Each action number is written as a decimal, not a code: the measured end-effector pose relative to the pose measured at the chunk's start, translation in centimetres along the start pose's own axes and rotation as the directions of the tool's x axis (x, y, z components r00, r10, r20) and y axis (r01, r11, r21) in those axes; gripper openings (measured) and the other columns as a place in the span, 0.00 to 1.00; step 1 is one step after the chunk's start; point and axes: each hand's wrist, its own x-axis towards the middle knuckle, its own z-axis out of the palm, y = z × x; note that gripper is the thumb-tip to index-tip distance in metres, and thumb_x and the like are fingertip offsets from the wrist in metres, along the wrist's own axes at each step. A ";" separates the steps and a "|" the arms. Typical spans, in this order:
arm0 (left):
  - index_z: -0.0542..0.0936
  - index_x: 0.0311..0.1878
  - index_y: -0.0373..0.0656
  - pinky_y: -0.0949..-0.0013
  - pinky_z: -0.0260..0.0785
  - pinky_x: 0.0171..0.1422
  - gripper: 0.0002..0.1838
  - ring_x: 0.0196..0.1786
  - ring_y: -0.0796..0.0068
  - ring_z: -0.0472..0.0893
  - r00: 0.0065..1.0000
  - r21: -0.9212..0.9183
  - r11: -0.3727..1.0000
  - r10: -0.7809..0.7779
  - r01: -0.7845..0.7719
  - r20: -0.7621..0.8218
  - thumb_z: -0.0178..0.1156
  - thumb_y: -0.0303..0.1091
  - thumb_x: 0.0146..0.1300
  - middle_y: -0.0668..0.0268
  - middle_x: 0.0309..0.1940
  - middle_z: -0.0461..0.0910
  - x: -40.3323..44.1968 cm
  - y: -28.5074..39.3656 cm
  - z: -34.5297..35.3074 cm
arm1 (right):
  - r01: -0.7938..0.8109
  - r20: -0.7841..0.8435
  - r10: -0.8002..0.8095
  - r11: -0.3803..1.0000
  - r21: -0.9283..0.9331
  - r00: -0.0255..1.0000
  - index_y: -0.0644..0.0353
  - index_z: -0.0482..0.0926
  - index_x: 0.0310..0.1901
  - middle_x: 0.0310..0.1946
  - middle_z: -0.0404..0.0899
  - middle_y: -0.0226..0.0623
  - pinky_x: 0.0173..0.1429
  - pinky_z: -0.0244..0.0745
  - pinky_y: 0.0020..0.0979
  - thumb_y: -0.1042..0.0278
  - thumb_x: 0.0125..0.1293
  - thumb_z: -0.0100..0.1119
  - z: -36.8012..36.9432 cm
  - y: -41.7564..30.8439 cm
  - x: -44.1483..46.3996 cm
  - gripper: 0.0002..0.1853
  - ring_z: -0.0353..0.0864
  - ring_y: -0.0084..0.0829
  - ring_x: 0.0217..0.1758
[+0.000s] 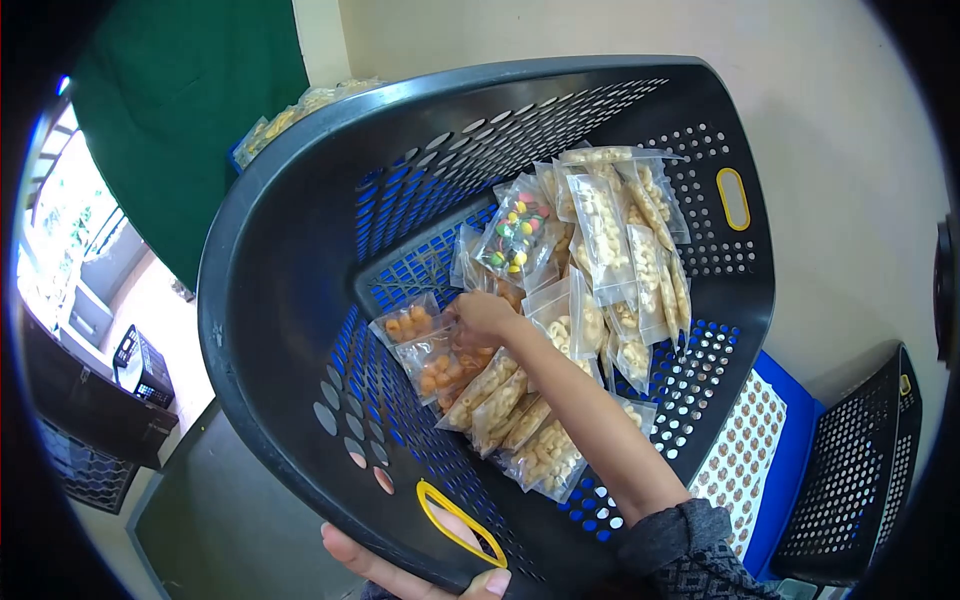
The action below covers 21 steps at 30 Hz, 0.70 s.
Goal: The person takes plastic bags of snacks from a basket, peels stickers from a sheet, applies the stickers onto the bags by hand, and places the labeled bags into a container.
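Note:
A large black perforated basket (pixel 290 200) fills the middle of the view. Inside it lie several clear packets of pale nuts (pixel 603 235), a packet of colourful sweets (pixel 518 232) and packets of orange pieces (pixel 436 372). My right hand (pixel 484 318) reaches into the basket, its fingers bent down among the orange packets; the fingertips and anything between them are hidden. At the near rim, beside the yellow-edged handle hole (pixel 455 530), my left hand (pixel 400 578) is closed on the basket, thumb on top and fingers outside.
Another black basket (pixel 850 470) stands at the right beside a blue surface with a patterned sheet (pixel 745 450). More packets (pixel 300 108) show behind the basket's far rim. A green curtain (pixel 185 120) hangs at the upper left, with a smaller basket (pixel 143 365) below it.

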 end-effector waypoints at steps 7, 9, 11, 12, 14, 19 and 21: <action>0.42 0.65 0.39 0.65 0.38 0.65 0.46 0.62 0.60 0.54 0.977 -0.254 0.953 -0.121 0.164 0.175 0.51 0.16 0.39 0.50 0.62 0.46 1.0 0.5 -0.9 | 0.062 0.035 -0.064 0.996 0.067 0.997 0.55 0.79 0.32 0.27 0.78 0.39 0.38 0.70 0.34 0.65 0.39 0.60 -0.7 0.1 -0.1 0.13 0.77 0.37 0.34; 0.42 0.65 0.39 0.65 0.38 0.65 0.46 0.62 0.60 0.53 0.977 -0.232 0.959 -0.121 0.161 0.178 0.51 0.16 0.39 0.50 0.62 0.46 1.3 0.3 -0.8 | 0.103 -0.015 -0.102 0.995 0.019 0.995 0.56 0.78 0.31 0.26 0.77 0.40 0.37 0.70 0.34 0.65 0.39 0.59 -1.9 -0.7 0.1 0.12 0.77 0.38 0.33; 0.42 0.65 0.39 0.65 0.38 0.65 0.46 0.62 0.60 0.53 0.975 -0.215 0.963 -0.125 0.164 0.184 0.51 0.16 0.40 0.50 0.62 0.46 1.6 0.1 -0.5 | 0.131 -0.066 -0.133 0.991 -0.033 0.989 0.57 0.78 0.30 0.25 0.77 0.41 0.36 0.70 0.35 0.66 0.40 0.59 -4.1 -1.9 -0.4 0.12 0.76 0.39 0.32; 0.42 0.65 0.39 0.65 0.37 0.65 0.46 0.62 0.61 0.53 0.974 -0.209 0.964 -0.128 0.166 0.187 0.51 0.16 0.40 0.50 0.63 0.46 1.8 0.1 -0.3 | 0.192 -0.089 -0.193 0.981 -0.015 0.977 0.58 0.77 0.29 0.24 0.76 0.42 0.35 0.70 0.35 0.66 0.40 0.59 -5.8 -2.8 -1.0 0.11 0.76 0.40 0.31; 0.42 0.65 0.40 0.65 0.37 0.65 0.46 0.63 0.61 0.52 0.973 -0.195 0.967 -0.129 0.166 0.189 0.51 0.16 0.40 0.50 0.63 0.46 2.0 0.0 0.2 | 0.248 -0.116 -0.247 0.969 -0.004 0.962 0.60 0.77 0.28 0.23 0.75 0.44 0.34 0.69 0.36 0.67 0.40 0.59 -8.4 -3.5 -2.2 0.10 0.76 0.42 0.30; 0.42 0.65 0.40 0.65 0.37 0.65 0.45 0.63 0.61 0.51 0.971 -0.143 0.975 -0.140 0.170 0.195 0.51 0.17 0.41 0.50 0.63 0.46 2.8 0.1 0.7 | 0.375 -0.232 -0.346 0.923 0.092 0.909 0.65 0.74 0.24 0.14 0.68 0.39 0.25 0.61 0.30 0.69 0.42 0.61 -14.4 -3.3 -8.1 0.09 0.66 0.29 0.18; 0.41 0.65 0.40 0.65 0.36 0.65 0.45 0.63 0.61 0.51 0.972 -0.119 0.980 -0.136 0.161 0.193 0.51 0.17 0.41 0.51 0.63 0.45 2.9 0.1 0.8 | 0.294 -0.217 -0.277 0.954 0.052 0.936 0.65 0.74 0.22 0.12 0.67 0.32 0.22 0.60 0.27 0.70 0.44 0.62 -16.7 -3.5 -11.4 0.08 0.63 0.24 0.16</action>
